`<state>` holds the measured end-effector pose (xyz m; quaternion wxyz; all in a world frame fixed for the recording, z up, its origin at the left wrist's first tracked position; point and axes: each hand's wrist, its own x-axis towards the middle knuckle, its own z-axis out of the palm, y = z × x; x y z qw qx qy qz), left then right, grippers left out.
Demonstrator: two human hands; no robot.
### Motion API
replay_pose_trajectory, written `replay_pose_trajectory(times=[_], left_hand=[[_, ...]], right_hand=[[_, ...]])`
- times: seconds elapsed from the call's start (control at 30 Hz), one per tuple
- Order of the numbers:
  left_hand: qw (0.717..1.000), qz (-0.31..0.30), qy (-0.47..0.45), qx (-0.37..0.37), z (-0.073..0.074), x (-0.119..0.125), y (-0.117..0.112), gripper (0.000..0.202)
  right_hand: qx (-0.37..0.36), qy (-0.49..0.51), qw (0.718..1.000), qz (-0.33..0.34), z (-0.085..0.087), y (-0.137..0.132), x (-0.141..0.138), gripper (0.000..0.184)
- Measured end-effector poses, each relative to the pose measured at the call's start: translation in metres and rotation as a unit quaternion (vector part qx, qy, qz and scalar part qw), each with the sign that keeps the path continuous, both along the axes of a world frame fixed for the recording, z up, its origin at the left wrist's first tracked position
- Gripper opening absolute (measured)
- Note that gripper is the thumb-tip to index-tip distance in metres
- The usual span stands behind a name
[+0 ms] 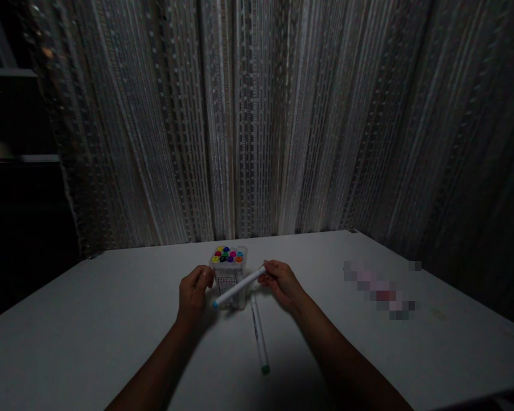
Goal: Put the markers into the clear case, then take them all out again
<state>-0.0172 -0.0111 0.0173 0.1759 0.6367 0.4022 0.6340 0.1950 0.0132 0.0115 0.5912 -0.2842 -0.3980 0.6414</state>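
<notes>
A white marker with a blue end [240, 287] slants in front of the clear plastic marker case [242, 301]. My right hand [281, 281] pinches the marker's upper right end between thumb and fingers, with the blue end pointing down and left. At the case's left side is my left hand [195, 290], fingers curled against its edge; their tips are partly hidden. Several markers with coloured ends [228, 255] stand upright in the case. A second white marker with a green end [259, 337] lies on the table between my forearms, green end toward me.
The white table [111, 319] reaches back to a silvery string curtain [257, 125]. On the right of the table lies a pixelated pinkish item [379, 288], too blurred to name. Dark shelving [17, 114] stands at the far left.
</notes>
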Motion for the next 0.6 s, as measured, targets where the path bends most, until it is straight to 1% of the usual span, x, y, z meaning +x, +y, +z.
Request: replay_pose_trajectory(times=[0.1,0.27,0.33,0.4,0.5,0.53,0.6], left_hand=[[1.0,-0.001,0.021,-0.007,0.001,0.002,-0.001,0.033],[0.999,0.016,0.038,-0.03,0.0,0.002,-0.003,0.031],[0.998,0.004,0.058,-0.031,0.002,0.001,-0.004,0.033],[0.992,-0.043,0.111,-0.037,0.006,0.001,-0.006,0.037],[0.962,-0.141,0.22,-0.083,0.011,0.003,-0.007,0.037],[0.951,-0.162,0.242,-0.104,0.012,0.003,-0.007,0.036],[0.943,-0.18,0.246,-0.133,0.012,0.005,-0.006,0.035]], right_hand=[[0.001,-0.016,1.0,0.002,-0.003,0.001,-0.001,0.035],[0.0,-0.03,1.0,0.009,-0.006,0.003,-0.002,0.036],[0.003,-0.024,1.0,0.004,-0.006,0.003,-0.002,0.037],[0.004,-0.015,1.0,-0.001,-0.005,0.003,-0.001,0.037],[0.003,-0.007,1.0,-0.004,-0.005,0.003,-0.001,0.039],[0.002,-0.007,1.0,-0.003,-0.005,0.003,-0.001,0.039],[0.002,-0.01,1.0,0.002,-0.006,0.004,-0.001,0.037]])
